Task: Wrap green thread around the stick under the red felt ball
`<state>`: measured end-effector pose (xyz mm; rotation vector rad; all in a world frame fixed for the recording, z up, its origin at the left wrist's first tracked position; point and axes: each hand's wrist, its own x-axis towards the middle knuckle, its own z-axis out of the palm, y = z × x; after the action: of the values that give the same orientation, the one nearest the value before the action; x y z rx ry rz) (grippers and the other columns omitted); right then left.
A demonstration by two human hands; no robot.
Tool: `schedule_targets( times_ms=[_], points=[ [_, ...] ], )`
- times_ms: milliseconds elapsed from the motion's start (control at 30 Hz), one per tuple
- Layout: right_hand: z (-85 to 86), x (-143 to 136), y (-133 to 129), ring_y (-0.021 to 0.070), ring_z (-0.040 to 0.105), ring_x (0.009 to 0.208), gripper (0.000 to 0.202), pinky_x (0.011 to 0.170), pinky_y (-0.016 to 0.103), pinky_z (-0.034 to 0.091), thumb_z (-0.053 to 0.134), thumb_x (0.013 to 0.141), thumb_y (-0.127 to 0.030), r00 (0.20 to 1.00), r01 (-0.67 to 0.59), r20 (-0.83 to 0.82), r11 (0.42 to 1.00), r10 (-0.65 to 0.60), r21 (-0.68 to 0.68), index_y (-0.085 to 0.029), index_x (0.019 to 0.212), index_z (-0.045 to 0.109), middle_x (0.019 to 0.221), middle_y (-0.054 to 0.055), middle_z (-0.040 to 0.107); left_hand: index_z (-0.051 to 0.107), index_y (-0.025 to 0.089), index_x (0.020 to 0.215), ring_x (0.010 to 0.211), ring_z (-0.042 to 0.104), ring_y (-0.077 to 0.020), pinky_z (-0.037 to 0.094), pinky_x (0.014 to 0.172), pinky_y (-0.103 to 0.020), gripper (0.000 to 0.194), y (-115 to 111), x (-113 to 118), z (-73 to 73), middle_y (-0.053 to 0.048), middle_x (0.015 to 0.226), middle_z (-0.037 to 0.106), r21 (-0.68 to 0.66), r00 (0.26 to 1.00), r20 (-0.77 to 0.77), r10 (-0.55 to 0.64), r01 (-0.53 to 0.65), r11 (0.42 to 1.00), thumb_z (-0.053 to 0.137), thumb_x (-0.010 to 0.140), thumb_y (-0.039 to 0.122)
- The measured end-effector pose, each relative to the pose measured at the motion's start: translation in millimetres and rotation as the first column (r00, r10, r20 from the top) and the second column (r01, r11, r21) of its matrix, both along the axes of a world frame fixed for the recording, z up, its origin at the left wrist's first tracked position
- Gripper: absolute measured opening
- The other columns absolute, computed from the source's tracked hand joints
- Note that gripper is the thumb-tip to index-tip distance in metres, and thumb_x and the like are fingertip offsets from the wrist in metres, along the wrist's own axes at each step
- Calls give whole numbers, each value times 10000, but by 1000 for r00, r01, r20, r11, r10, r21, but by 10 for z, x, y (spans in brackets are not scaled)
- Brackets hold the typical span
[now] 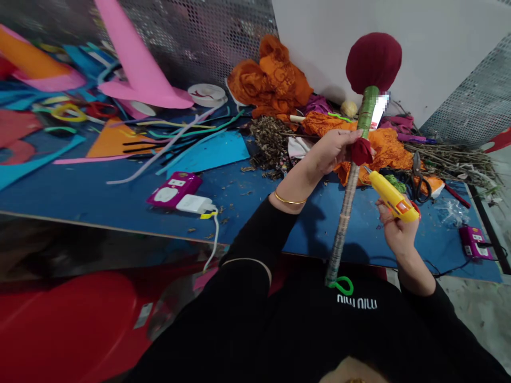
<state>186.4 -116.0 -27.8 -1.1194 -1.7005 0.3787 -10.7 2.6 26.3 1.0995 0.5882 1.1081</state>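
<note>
A long stick (344,223), wrapped in strips that turn from grey-brown to green, stands tilted before my chest. Its top carries a dark red cloth-covered ball (374,61), and a green loop (344,285) sticks out at its lower end. My left hand (337,146) is closed around the upper shaft, where a dark red piece of cloth (362,151) lies against the stick. In my right hand (399,226) is a yellow glue gun (393,196), its nozzle pointing up and left, close to the shaft just below that cloth. Whether the nozzle touches is unclear.
Orange cloth (275,77), dried plant bits (269,141) and scissors (418,178) lie behind the stick on the blue table (120,186). Pink cones (138,58) and coloured strips cover the left. A purple power socket (175,189) holds a white charger. A red stool (72,324) stands below.
</note>
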Motion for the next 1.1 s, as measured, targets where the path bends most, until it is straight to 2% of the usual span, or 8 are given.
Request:
schedule_targets(
  times_ms=[133,267,600,800,1000,1100],
  points=[
    [-22,-33,38,158,617,694,85,643,329,522,599,870,-253,999,13,-35,1000,-14,-16,-190,912,637,829,27,643,692,125,793,910,729,-216,555,802,-294,303,12,-22,-39,-99,829,769,-41,999,11,-36,36,998,563,933,361],
    [-14,-68,64,150,603,677,78,624,325,515,603,872,-269,999,5,-49,1000,-7,-26,-197,894,624,810,16,619,679,136,792,966,730,-240,567,856,-335,307,26,-44,-78,-89,825,764,-82,996,43,-74,77,994,544,937,370],
    [10,-132,87,160,605,682,106,623,327,516,597,891,-312,999,-3,-44,1000,2,-25,-208,877,607,789,19,623,657,139,768,1039,712,-262,563,886,-338,270,30,-83,-100,-98,838,761,-96,991,68,-116,122,988,574,903,358],
    [30,-155,119,154,597,666,114,618,319,506,602,889,-316,999,6,-36,1000,-6,0,-211,847,595,761,8,604,664,152,817,1056,707,-271,568,891,-361,241,52,-90,-134,-87,852,763,-101,993,65,-102,108,989,591,882,372],
    [23,-134,90,159,590,668,107,618,328,513,611,883,-317,1000,18,-3,1000,-18,4,-215,854,594,764,10,597,664,149,815,1065,704,-292,578,873,-378,214,35,-91,-105,-93,862,764,-126,997,43,-58,63,990,602,871,346],
    [14,-108,60,159,586,655,92,609,330,517,620,876,-306,1000,19,-1,1000,-19,-7,-216,870,602,754,7,591,665,146,811,1066,703,-290,582,860,-364,211,29,-90,-98,-101,875,767,-121,996,48,-71,77,990,601,874,336]
  ],
)
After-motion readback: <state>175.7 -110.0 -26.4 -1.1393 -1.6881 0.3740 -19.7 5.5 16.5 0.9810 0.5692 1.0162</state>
